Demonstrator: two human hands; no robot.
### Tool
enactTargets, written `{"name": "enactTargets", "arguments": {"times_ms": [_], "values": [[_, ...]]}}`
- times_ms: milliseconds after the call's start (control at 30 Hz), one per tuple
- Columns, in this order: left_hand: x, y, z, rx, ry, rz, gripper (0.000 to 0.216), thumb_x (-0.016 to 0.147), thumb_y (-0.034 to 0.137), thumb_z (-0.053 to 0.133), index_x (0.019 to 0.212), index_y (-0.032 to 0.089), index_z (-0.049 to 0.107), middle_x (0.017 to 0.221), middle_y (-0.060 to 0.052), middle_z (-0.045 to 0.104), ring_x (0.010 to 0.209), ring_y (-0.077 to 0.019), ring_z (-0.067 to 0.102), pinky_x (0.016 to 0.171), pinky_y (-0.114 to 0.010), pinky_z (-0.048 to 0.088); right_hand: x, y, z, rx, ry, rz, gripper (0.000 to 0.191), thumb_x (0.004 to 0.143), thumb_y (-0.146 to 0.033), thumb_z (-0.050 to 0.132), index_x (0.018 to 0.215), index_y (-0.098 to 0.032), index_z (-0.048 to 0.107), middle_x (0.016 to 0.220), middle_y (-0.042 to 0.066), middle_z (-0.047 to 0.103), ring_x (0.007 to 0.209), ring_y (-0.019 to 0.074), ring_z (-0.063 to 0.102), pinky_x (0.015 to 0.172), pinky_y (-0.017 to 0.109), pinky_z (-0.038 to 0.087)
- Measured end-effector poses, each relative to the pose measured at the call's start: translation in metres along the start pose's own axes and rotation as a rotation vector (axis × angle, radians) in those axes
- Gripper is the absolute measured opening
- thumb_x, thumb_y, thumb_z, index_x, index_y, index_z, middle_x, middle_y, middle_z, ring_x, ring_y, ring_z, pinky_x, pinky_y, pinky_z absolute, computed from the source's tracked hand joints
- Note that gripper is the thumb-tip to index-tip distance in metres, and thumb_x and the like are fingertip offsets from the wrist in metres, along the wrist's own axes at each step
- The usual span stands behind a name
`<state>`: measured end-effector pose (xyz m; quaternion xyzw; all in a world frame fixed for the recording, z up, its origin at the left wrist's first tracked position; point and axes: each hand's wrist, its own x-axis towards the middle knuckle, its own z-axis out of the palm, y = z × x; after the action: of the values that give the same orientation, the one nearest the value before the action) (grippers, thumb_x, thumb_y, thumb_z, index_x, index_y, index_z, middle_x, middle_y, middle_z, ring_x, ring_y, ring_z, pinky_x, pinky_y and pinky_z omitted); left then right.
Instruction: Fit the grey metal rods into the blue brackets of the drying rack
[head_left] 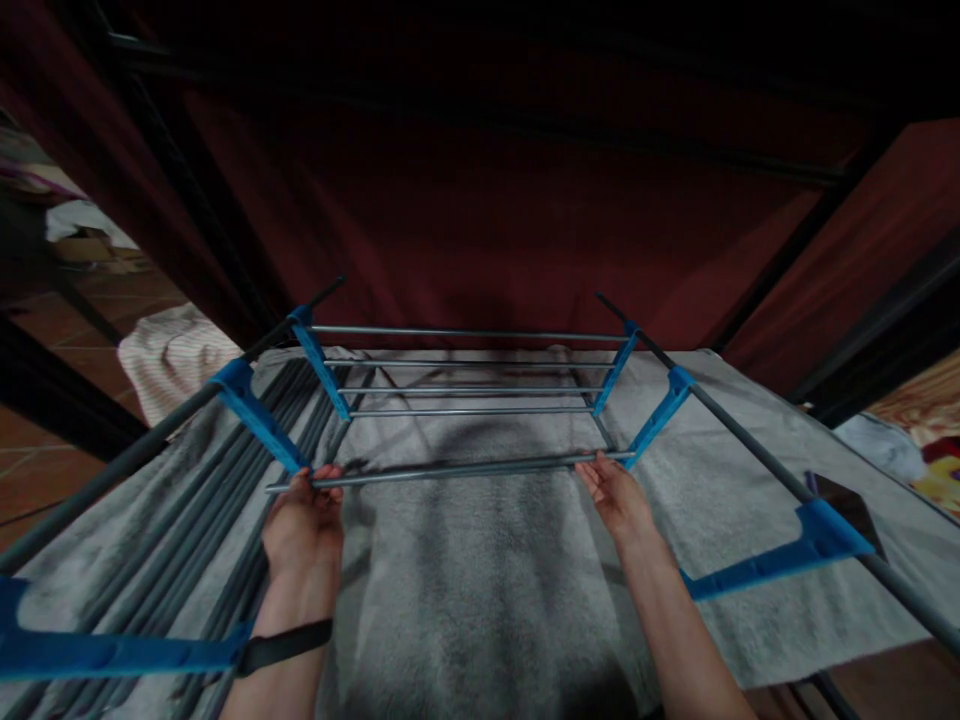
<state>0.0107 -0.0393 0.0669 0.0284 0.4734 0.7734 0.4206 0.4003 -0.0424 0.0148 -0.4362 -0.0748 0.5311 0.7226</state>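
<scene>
A thin grey metal rod (457, 470) lies crosswise between my two hands. Near its left end my left hand (304, 515) has its fingers closed round it, beside a blue plastic bracket (262, 425). My right hand (611, 490) pinches the rod close to its right end, next to another blue bracket (660, 415). Both brackets sit on long dark poles of a rack frame. Farther back, several crosswise rods (472, 391) span two blue brackets. Nearer to me stand a blue bracket (780, 555) on the right and one (127, 655) on the left.
Several loose grey tubes (202, 500) lie at the left on a grey fleece blanket (465, 590). A dark red curtain (510, 240) hangs behind on a black frame. A striped cloth (180, 360) lies at the left, over the tiled floor (45, 480). A dark flat object (847, 510) rests at the right.
</scene>
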Motion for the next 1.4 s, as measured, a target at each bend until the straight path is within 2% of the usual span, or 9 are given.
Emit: {"name": "enactTargets", "arguments": {"times_ms": [167, 300, 567, 833, 1033, 1200, 1300, 1400], "values": [[-0.016, -0.013, 0.008, 0.048, 0.008, -0.013, 0.021, 0.092, 0.002, 0.045, 0.077, 0.013, 0.055, 0.067, -0.001, 0.065, 0.060, -0.0095, 0.064, 0.049, -0.015, 0.046, -0.001, 0.005, -0.007, 0.013, 0.067, 0.030, 0.017, 0.089, -0.009, 0.060, 0.074, -0.017, 0.060, 0.065, -0.002, 0.066, 0.063, 0.0095, 0.068, 0.071, 0.023, 0.063], [-0.025, -0.025, 0.012, 0.087, -0.081, -0.043, 0.016, 0.092, 0.004, 0.051, 0.080, 0.014, 0.055, 0.071, -0.003, 0.068, 0.063, -0.0108, 0.068, 0.054, -0.017, 0.052, 0.001, 0.004, -0.014, 0.024, 0.157, 0.032, 0.020, 0.092, -0.009, 0.053, 0.076, -0.018, 0.061, 0.066, -0.004, 0.066, 0.062, 0.0079, 0.068, 0.069, 0.021, 0.062], [-0.036, -0.039, 0.017, 0.105, -0.165, -0.170, 0.014, 0.087, 0.003, 0.059, 0.078, 0.013, 0.059, 0.074, -0.005, 0.071, 0.066, -0.0107, 0.070, 0.061, -0.018, 0.054, 0.005, 0.005, -0.024, -0.003, 0.165, -0.020, 0.018, 0.090, -0.008, 0.053, 0.081, -0.019, 0.063, 0.074, -0.003, 0.069, 0.068, 0.0076, 0.069, 0.072, 0.020, 0.061], [-0.037, -0.049, 0.015, 0.105, -0.232, -0.176, 0.016, 0.075, 0.010, 0.075, 0.072, 0.014, 0.060, 0.073, -0.002, 0.072, 0.069, -0.0121, 0.071, 0.064, -0.021, 0.055, 0.006, 0.003, -0.026, 0.034, 0.190, 0.049, 0.022, 0.091, -0.006, 0.052, 0.078, -0.019, 0.063, 0.070, -0.004, 0.068, 0.065, 0.0086, 0.070, 0.069, 0.022, 0.063], [-0.038, -0.053, 0.014, 0.141, -0.254, -0.193, 0.017, 0.073, 0.011, 0.076, 0.072, 0.015, 0.059, 0.075, -0.003, 0.072, 0.069, -0.0121, 0.070, 0.067, -0.022, 0.056, -0.004, 0.008, -0.013, 0.022, 0.099, 0.051, 0.019, 0.088, -0.003, 0.055, 0.079, -0.018, 0.064, 0.076, -0.001, 0.071, 0.072, 0.0098, 0.072, 0.076, 0.023, 0.063], [-0.044, -0.058, 0.016, 0.174, -0.277, -0.208, 0.019, 0.068, 0.012, 0.079, 0.075, 0.014, 0.062, 0.071, -0.001, 0.069, 0.062, -0.0101, 0.066, 0.065, -0.023, 0.055, -0.019, 0.024, 0.003, 0.009, 0.027, 0.129, 0.019, 0.088, -0.003, 0.055, 0.080, -0.016, 0.066, 0.080, 0.002, 0.073, 0.077, 0.0113, 0.072, 0.078, 0.024, 0.063], [-0.049, -0.063, 0.015, 0.211, -0.348, -0.225, 0.023, 0.066, 0.019, 0.083, 0.073, 0.014, 0.062, 0.070, -0.001, 0.069, 0.066, -0.0125, 0.068, 0.069, -0.025, 0.056, -0.026, 0.035, 0.009, 0.009, -0.026, 0.144, 0.015, 0.087, -0.005, 0.059, 0.080, -0.016, 0.067, 0.080, 0.002, 0.073, 0.079, 0.0123, 0.072, 0.080, 0.027, 0.063], [-0.056, -0.071, 0.016, 0.331, -0.469, -0.224, 0.029, 0.066, 0.032, 0.084, 0.071, 0.014, 0.063, 0.071, -0.006, 0.071, 0.069, -0.0167, 0.070, 0.068, -0.027, 0.055, -0.030, 0.043, 0.010, 0.011, -0.068, 0.103, 0.010, 0.083, -0.009, 0.068, 0.077, -0.017, 0.068, 0.080, 0.001, 0.074, 0.080, 0.0128, 0.072, 0.084, 0.029, 0.062]]}}
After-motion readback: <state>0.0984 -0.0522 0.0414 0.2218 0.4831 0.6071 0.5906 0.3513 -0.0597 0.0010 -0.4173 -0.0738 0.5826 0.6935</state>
